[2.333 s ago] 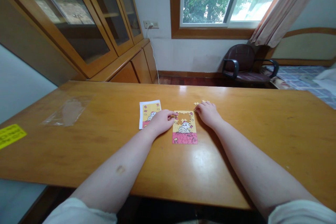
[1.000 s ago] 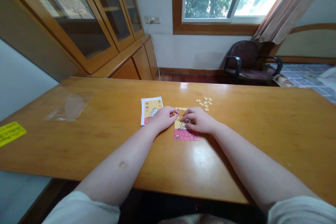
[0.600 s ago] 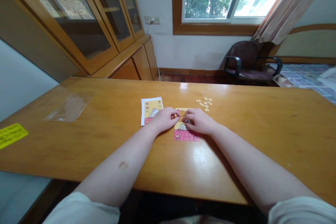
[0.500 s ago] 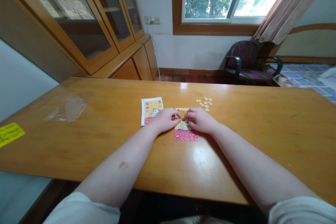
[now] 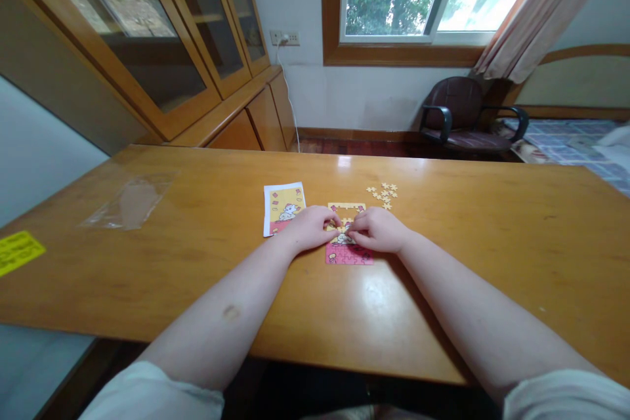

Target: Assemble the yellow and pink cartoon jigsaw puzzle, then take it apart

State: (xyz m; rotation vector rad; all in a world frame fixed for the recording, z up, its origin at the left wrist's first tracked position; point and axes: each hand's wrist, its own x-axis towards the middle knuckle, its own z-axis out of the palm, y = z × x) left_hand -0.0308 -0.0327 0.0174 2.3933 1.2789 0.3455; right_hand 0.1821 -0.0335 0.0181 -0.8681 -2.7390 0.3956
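A partly assembled jigsaw puzzle [image 5: 349, 254], pink below and yellow above, lies flat on the wooden table, with a gap in its upper part where the tabletop shows. My left hand [image 5: 315, 226] rests at the puzzle's left side, fingers bent together over its middle. From the right, my right hand [image 5: 378, 230] reaches over the puzzle, its fingertips pinched close to the left ones. Anything between the fingertips is too small to make out. Left of the puzzle is a printed picture card [image 5: 285, 203], its lower right corner hidden by my left hand.
Several loose puzzle pieces [image 5: 385, 194] lie beyond my right hand. A clear plastic bag [image 5: 135, 202] and a yellow label [image 5: 20, 253] are at the left of the table [image 5: 187, 262]. A chair [image 5: 457, 111] stands behind the table.
My right hand has shifted slightly down and toward me, uncovering more of the puzzle's top edge and gap. My left hand has stayed nearly in place.
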